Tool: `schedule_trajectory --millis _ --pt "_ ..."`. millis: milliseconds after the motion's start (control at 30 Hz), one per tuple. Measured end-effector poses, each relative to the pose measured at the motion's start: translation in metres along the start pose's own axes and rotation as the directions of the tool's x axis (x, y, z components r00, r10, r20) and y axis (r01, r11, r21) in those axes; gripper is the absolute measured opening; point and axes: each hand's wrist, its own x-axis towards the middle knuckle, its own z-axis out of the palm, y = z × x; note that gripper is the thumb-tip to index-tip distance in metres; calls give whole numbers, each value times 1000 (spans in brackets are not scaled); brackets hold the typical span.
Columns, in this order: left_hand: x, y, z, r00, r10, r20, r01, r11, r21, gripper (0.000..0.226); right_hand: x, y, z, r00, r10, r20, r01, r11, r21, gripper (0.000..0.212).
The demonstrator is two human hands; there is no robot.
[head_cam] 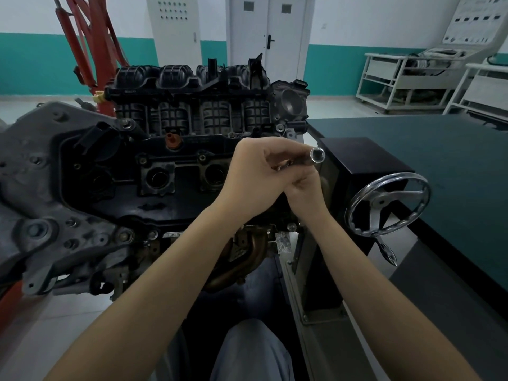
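Note:
A car engine (154,171) with a black intake manifold (192,86) on top fills the middle and left of the view. In front of its right end my left hand (255,169) grips a chrome socket tool (316,156); the tool's open socket end points right and toward me. My right hand (305,188) sits just under the left, fingers curled around the tool's lower part, which is mostly hidden by both hands.
A chrome handwheel (390,204) with a crank handle sticks out of the black stand box (365,158) to the right. A dark green bench top (439,149) lies beyond. A red engine hoist (90,42) stands at the back left, white racks (406,78) at the back right.

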Motion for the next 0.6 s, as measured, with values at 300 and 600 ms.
schedule_trajectory --millis 300,600 --pt "1 5 2 1000 -9 -21 12 987 159 20 1 0 0 1000 -27 -6 27 1000 -17 19" --pt "2 5 3 998 7 -70 7 979 204 23 0 -3 1 998 -40 -42 40 999 -17 21"
